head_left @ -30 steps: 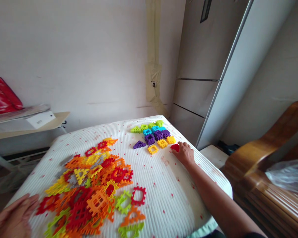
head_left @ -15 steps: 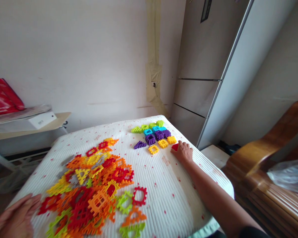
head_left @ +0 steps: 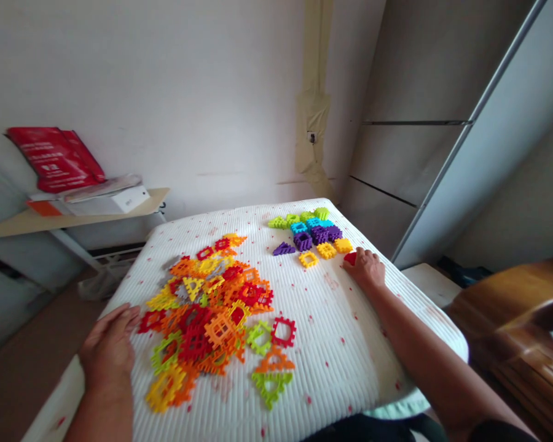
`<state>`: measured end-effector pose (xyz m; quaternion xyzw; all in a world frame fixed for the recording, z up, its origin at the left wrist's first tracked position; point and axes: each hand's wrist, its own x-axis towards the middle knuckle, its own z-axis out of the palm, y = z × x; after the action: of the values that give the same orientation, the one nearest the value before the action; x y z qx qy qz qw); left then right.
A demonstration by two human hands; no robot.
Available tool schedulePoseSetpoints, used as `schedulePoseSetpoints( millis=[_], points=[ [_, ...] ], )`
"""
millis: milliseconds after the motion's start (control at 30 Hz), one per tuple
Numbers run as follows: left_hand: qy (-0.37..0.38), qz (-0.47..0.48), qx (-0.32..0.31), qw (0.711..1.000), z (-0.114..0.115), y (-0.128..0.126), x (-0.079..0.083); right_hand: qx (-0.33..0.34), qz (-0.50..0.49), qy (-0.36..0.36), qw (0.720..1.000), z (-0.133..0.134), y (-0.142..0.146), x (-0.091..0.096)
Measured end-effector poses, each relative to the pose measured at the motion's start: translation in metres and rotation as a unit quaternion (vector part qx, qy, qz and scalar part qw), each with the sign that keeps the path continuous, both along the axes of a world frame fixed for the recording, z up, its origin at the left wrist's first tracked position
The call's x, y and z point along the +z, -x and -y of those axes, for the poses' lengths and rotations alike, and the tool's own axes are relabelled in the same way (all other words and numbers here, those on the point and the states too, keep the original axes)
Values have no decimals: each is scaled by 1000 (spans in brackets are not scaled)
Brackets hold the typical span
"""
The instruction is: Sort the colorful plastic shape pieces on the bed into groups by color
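My right hand (head_left: 369, 269) reaches to the far right part of the table, its fingers closed round a red building piece (head_left: 349, 258). Most of that piece is hidden under the fingers. Just beyond it stand small stacks of yellow pieces (head_left: 326, 250), and behind these are purple (head_left: 303, 240), blue (head_left: 299, 228) and lime green (head_left: 306, 216) ones. My left hand (head_left: 110, 345) holds nothing, its fingers stretched out beside a loose pile of red, orange, yellow and grey toothed plastic pieces (head_left: 220, 329). A flat purple triangle (head_left: 284, 248) lies left of the stacks.
Near the pile lie a red square frame (head_left: 284, 331), an orange triangle (head_left: 275, 360) and a green triangle (head_left: 271, 387). A white ribbed cloth (head_left: 332, 393) covers the table. A shelf (head_left: 154, 201) stands left, a fridge (head_left: 396, 159) back right, a wooden chair (head_left: 511, 307) right.
The camera view has turned left and down, so everything sits further right and more of my left arm shows. My right hand stays at the red piece; the pile and stacks look the same.
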<state>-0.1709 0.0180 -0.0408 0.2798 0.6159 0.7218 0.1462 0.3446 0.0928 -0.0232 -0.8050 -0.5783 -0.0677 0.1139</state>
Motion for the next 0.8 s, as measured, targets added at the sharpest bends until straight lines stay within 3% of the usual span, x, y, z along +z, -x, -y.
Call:
schedulePoseSetpoints(
  millis=[133,233,300,367,433,467,533,667,800],
  points=[
    [-8,112,-2,994,2,-7,8,15,17,-74,997,7,0,10],
    [-15,110,9,994,1,-5,4,142,-1,-173,975,19,12,17],
    [-15,106,12,994,0,-2,0,301,-75,-177,934,32,31,17],
    [-13,102,19,995,0,-1,-2,458,-178,-125,862,48,56,12],
    [-12,103,23,994,1,-1,-2,559,-219,-78,796,64,80,6],
    [-13,102,22,995,2,-2,-1,588,-210,-58,779,71,90,4],
    [-12,96,18,995,4,-5,3,625,-176,-22,760,80,103,1],
    [7,102,19,995,7,-12,12,633,-127,31,763,85,107,1],
    [10,77,18,997,7,-14,15,637,-121,32,761,82,105,0]
  ],
)
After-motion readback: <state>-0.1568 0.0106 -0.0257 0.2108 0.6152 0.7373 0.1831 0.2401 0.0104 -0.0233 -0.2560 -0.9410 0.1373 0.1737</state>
